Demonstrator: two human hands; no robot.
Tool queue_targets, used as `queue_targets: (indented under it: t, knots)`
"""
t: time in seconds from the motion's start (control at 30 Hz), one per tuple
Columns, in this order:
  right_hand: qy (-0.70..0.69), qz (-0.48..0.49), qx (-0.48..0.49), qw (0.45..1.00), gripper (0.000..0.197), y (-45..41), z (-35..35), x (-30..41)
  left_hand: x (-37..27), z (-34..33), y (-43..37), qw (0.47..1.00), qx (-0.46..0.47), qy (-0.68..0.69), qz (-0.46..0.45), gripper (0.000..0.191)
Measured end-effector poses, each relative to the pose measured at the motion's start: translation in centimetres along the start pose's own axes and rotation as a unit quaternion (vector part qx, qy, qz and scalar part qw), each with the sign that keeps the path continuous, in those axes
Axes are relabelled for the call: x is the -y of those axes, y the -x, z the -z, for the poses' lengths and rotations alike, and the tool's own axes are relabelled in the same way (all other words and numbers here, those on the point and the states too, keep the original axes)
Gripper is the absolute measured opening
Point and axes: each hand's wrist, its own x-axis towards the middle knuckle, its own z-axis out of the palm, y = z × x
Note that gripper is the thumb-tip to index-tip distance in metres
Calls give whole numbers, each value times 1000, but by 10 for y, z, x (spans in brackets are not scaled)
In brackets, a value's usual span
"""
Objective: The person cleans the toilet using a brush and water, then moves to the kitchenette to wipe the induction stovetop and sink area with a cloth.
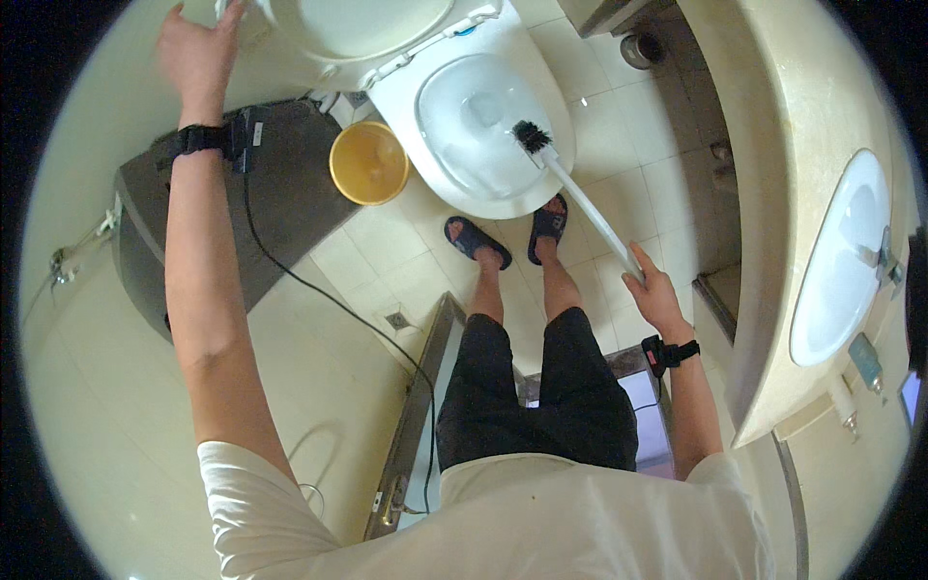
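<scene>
My right hand [656, 293] grips the white handle of a toilet brush [591, 206]. Its black bristle head [531, 136] is over the front right part of a white toilet bowl [464, 181]; whether it touches the bowl is unclear. The toilet seat and lid [377, 29] are raised at the back. My left hand [199, 61] is lifted at the upper left, by the wall and left of the raised lid. A small white thing shows at its fingertips, cut off by the picture's edge, so I cannot tell whether it is held.
Left of the toilet stands a yellow bucket [368, 163], beside a dark grey ledge [290, 174]. A black cable [326, 290] hangs from my left wrist. To the right is a counter [776, 217] with a washbasin [834, 290] and bottles. A floor drain [396, 320] lies behind, near the door [420, 406].
</scene>
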Motion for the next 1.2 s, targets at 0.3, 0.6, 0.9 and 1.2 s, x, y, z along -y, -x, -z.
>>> queue_targets:
  t: [0.3,0.6,0.9,1.2]
  knots:
    - [-86,-150,57,983,54,11,-3,21,-62,2,213,935,223,268,66,24]
    - [-154,-237,-38,958,49,43,11,-15,-191,-46,425,772,547,298,129,15]
    - [-101,-170,22,980,52,15,7,31,-38,97,362,930,226,228,177,11]
    - [-28,-88,124,988,62,-79,-10,112,117,217,300,991,52,-83,94,43]
